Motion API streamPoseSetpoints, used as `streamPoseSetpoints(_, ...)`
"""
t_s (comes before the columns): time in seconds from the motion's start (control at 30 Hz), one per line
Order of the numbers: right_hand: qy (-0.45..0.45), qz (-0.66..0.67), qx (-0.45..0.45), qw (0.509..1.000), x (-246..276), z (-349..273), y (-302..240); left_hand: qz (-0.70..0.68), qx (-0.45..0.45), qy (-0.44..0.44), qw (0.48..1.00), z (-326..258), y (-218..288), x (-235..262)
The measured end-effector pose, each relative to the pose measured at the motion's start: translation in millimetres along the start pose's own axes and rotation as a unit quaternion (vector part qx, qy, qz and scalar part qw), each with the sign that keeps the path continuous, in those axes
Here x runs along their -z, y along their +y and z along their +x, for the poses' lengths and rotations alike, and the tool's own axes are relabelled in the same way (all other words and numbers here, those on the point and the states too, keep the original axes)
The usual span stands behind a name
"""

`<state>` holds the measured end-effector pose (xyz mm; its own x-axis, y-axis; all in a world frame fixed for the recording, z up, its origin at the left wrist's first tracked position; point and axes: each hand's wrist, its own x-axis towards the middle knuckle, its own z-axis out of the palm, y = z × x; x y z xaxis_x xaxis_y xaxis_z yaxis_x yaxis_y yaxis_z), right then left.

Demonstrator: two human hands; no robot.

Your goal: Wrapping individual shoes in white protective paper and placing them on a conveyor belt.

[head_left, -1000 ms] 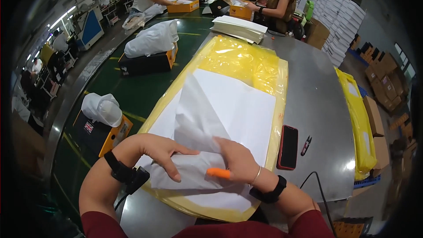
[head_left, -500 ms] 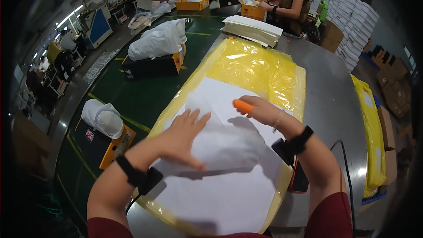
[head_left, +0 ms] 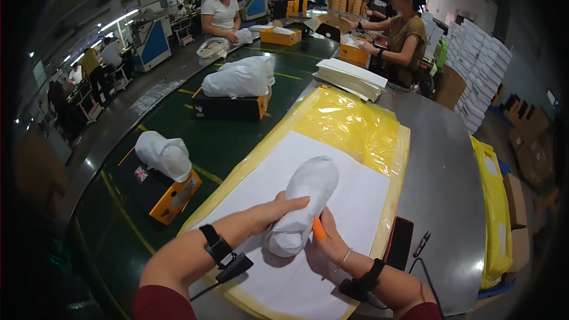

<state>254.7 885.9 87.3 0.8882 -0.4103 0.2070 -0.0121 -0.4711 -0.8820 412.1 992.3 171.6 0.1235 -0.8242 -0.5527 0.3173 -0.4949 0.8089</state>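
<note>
We have the white paper-wrapped bundle (head_left: 303, 204) lying on the white paper sheet (head_left: 308, 225), over yellow plastic (head_left: 349, 130) on the grey table (head_left: 444, 172). Our left hand (head_left: 274, 212) curls its fingers over the bundle's near end; our right hand (head_left: 327, 238) cups it from the side, orange fingertip cover (head_left: 319, 229) pressed against it. A dark phone (head_left: 400, 243) sits just right of the sheet.

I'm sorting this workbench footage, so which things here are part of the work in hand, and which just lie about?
In hand:
- left hand and right hand on the white paper-wrapped bundle
- white paper sheets

Lying about:
- black phone
- small black clippers
- stacked white sheets
</note>
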Motion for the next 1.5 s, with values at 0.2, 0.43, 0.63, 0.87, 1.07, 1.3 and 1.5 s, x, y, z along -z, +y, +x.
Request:
streamPoseSetpoints(0.2,-0.079,0.313,-0.094,0.942,-48,-1,-67,-0.317,-0.170,0.033,0.933,-69,-57,5)
streamPoseSetpoints(0.43,-0.222,0.173,0.048,0.958,-71,7,-112,-0.366,-0.341,0.203,0.842,-160,-94,62)
streamPoseSetpoints(0.63,-0.166,-0.265,0.163,0.936,-48,-24,-65,-0.402,-0.474,0.349,0.701,-178,-106,184)
streamPoseSetpoints(0.87,-0.235,-0.368,0.105,0.893,-48,-39,-43,-0.158,-0.249,0.638,0.711,-163,-122,279)
streamPoseSetpoints(1.07,-0.237,-0.376,0.098,0.891,-42,-44,-46,-0.155,-0.278,0.570,0.758,-152,-148,238)
streamPoseSetpoints(1.3,-0.272,-0.300,0.033,0.914,-10,-81,-40,0.037,-0.164,0.569,0.805,-156,-217,128)
streamPoseSetpoints(1.5,-0.193,-0.326,-0.008,0.925,25,-153,-36,0.286,-0.058,0.559,0.776,-169,-267,57)
